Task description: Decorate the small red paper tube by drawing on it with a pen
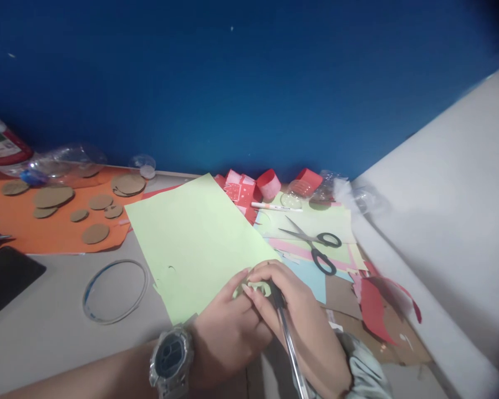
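My two hands meet over the near right corner of a light green paper sheet (199, 238). My left hand (228, 335), below a clear-strapped watch (169, 354), pinches a small green paper piece (263, 287) that looks curled. The fingertips of my right hand (301, 299) touch the same piece from the other side. A black-and-clear pen (289, 343) rests in my right hand, its tail pointing down toward me. Part of the curled paper is hidden by my fingers. Black-handled scissors (314, 239) lie spread apart to the right.
On the left, several cardboard discs (54, 196) lie on orange paper (20, 235). Nearer are a thin ring (85, 302) and a black phone (10, 280). Red paper rings (268, 184), a white marker (270, 206) and plastic bottle pieces (297, 194) line the blue wall (233, 83).
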{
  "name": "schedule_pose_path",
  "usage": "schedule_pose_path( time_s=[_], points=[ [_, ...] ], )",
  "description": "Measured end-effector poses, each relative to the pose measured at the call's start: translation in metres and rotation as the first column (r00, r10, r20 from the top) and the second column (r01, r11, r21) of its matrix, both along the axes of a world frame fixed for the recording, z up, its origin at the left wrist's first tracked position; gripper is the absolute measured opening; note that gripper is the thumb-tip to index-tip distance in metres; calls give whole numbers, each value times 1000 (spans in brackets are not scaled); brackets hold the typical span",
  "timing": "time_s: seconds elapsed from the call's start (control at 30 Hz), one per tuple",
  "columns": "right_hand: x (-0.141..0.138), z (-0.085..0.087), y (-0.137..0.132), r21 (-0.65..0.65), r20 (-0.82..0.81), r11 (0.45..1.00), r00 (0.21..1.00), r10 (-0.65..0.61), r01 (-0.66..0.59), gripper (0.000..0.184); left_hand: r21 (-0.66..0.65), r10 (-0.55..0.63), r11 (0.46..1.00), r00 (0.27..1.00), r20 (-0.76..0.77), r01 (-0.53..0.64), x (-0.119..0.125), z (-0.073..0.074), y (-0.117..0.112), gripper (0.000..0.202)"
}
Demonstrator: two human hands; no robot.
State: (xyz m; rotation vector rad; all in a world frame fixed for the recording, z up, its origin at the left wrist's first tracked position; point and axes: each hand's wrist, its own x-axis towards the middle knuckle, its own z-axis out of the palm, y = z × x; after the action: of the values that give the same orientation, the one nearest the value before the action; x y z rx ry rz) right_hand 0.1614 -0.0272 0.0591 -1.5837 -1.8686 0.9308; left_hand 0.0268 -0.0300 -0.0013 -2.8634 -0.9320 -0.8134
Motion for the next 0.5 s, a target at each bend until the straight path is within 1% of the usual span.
schedule_pose_path(
  time_s=[0.1, 0.27, 0.37, 0.43, 0.5],
  points=[
    [0, -1, -1, 2, -3, 1000, 1000, -3, 3, 8, 34, 27, 999, 1000, 8, -27, 2, 1, 0, 25],
    [-1, -3, 1, 4, -11, 1000, 1000, -2, 2, 9, 43, 21, 999, 1000, 15, -22, 2, 4, 2, 23],
    [1, -3, 1, 10, -21, 1000, 1000, 21, -21, 10, 51, 10, 999, 999, 53, -13, 3, 2, 2, 24],
    [3, -3, 1, 4, -27, 999, 999, 40, -40, 11, 19, -2, 1000, 997, 79, 1, 4, -3, 1, 24],
    [4, -3, 0, -12, -44, 999, 998, 49, -50, 12, -58, 27, 998, 996, 82, -23, 6, -9, -1, 21]
  ],
)
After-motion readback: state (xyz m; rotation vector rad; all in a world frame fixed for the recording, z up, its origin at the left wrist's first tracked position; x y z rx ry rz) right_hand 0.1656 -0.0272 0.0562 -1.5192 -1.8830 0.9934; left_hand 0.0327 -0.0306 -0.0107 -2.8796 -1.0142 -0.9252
